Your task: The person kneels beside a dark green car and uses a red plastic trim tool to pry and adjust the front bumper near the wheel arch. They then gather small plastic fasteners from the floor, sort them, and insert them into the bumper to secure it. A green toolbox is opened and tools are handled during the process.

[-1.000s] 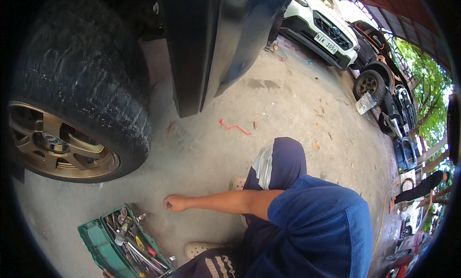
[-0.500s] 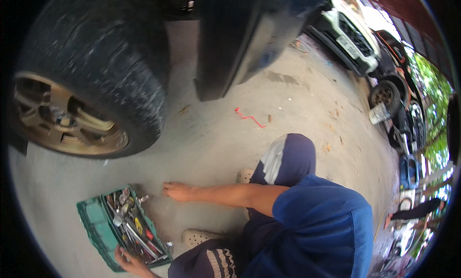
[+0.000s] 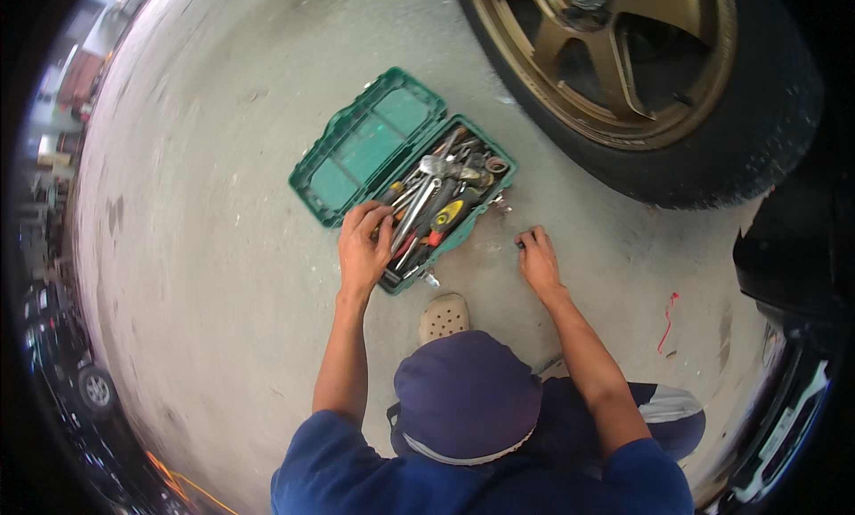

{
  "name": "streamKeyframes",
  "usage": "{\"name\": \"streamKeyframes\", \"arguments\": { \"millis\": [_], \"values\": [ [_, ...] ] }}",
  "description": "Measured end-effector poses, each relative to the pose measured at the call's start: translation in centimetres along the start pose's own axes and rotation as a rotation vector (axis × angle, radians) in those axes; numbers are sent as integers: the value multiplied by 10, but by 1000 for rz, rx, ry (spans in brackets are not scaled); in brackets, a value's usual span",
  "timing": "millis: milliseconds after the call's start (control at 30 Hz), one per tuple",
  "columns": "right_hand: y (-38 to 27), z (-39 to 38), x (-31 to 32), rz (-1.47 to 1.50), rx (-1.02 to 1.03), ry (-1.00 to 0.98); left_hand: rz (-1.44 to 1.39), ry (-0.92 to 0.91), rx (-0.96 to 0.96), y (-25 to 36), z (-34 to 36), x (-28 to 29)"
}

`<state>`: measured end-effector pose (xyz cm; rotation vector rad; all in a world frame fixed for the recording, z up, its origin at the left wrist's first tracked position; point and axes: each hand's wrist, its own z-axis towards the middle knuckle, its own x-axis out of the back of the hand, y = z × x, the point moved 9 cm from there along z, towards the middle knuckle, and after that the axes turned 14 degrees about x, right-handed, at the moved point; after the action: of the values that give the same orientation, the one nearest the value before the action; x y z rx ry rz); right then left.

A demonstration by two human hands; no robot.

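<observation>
A green plastic toolbox [image 3: 370, 145] lies open on the floor, its lid folded back to the left. Wrenches [image 3: 417, 214], a yellow-and-black handled tool [image 3: 452, 210] and a hammer-like metal head [image 3: 435, 166] are jumbled inside. My left hand [image 3: 363, 243] is at the box's near left side with fingers bent inward over the tools; whatever lies between thumb and fingertips is hidden. To the right of the box, my right hand [image 3: 539, 261] hovers above the floor, fingers closed on a small dark piece [image 3: 520, 244] too small to name.
A large tyre on a bronze wheel [image 3: 614, 65] stands at the upper right, beyond the toolbox. Dark vehicle bodywork [image 3: 784, 257] sits at the right. A red strip [image 3: 668, 324] lies on the concrete floor [image 3: 205, 248]. My beige clog [image 3: 443, 317] is just below the box.
The view has swung left and down, bringing the toolbox to the middle. My left hand has gone from the box's edge to over its tools. My right hand stays beside the box.
</observation>
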<state>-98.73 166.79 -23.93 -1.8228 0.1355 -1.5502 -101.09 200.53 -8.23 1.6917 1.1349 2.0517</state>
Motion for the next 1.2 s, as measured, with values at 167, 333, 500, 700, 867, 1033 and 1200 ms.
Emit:
{"name": "streamKeyframes", "arguments": {
  "millis": [167,333,500,700,867,1033,1200],
  "values": [
    [-9,-1,4,-74,21,2,-30,145,107,-33,8,34],
    [-14,0,7,-83,10,0,-107,185,235,-68,0,49],
    [-16,1,11,-43,-24,-1,-100,150,257,-74,-17,52],
    [-17,1,13,-35,-43,10,-240,-77,240,-60,-41,18],
    [-10,1,12,-9,-58,6,223,-443,22,-41,-50,-50],
    [-13,2,17,-22,-59,33,466,-432,10,-40,-56,-76],
    [-56,23,38,90,106,161,517,-443,62,-33,-49,-75]
  ]
}}
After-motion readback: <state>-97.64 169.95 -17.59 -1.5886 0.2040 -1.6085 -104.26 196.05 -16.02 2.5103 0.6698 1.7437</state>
